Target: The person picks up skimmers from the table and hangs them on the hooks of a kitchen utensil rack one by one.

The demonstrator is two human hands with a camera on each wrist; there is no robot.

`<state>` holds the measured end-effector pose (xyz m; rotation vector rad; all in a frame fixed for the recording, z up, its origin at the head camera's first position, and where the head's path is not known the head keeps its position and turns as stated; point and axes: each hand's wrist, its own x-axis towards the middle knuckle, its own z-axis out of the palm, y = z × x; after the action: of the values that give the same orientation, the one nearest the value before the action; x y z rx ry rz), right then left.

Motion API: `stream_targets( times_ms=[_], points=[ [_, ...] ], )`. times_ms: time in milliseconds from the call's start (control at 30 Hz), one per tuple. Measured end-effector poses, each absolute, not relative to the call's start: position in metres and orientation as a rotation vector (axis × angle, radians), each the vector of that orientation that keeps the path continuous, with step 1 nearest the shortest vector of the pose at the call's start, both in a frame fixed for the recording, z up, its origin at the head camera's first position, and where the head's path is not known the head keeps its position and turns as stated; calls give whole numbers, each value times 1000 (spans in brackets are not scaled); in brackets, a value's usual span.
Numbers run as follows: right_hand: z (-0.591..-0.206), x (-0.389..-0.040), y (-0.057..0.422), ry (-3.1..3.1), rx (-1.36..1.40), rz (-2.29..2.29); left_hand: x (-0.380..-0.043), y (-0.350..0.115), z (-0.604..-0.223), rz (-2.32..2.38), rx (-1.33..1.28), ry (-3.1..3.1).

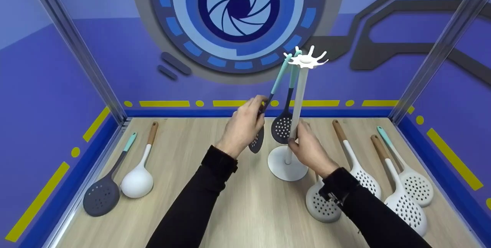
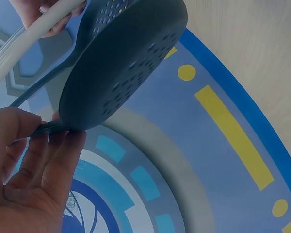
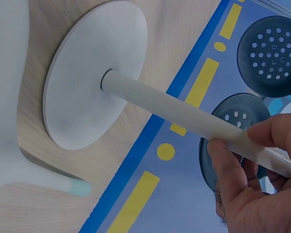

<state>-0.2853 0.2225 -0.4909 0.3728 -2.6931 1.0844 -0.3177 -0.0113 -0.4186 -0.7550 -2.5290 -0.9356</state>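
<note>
A white utensil stand (image 1: 301, 94) with a round base and a crown of curved hooks stands on the table. My right hand (image 1: 310, 146) grips its post low down, thumb and fingers around it in the right wrist view. With my left hand (image 1: 241, 127) I pinch a dark perforated skimmer (image 2: 121, 73) by the neck, just above its head. Its turquoise handle slants up, the end right at the hooks (image 1: 307, 61). Beside it a second dark skimmer (image 1: 282, 127) with a turquoise handle hangs from the stand, head down.
At left lie a dark skimmer (image 1: 101, 197) and a white ladle (image 1: 137, 182). To the right lie white skimmers with wooden handles (image 1: 407, 211), a pale one with a turquoise handle (image 1: 417, 188), and a grey one (image 1: 324, 206) partly under my right wrist. Blue panels (image 1: 30, 125) enclose the table.
</note>
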Motion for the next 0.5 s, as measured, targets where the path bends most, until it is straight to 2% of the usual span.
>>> stream_targets(
  times_ms=[500],
  points=[
    [-491,-286,222,-2696,356,1078,-322,-8,-428,-908,-781,-2530]
  ],
)
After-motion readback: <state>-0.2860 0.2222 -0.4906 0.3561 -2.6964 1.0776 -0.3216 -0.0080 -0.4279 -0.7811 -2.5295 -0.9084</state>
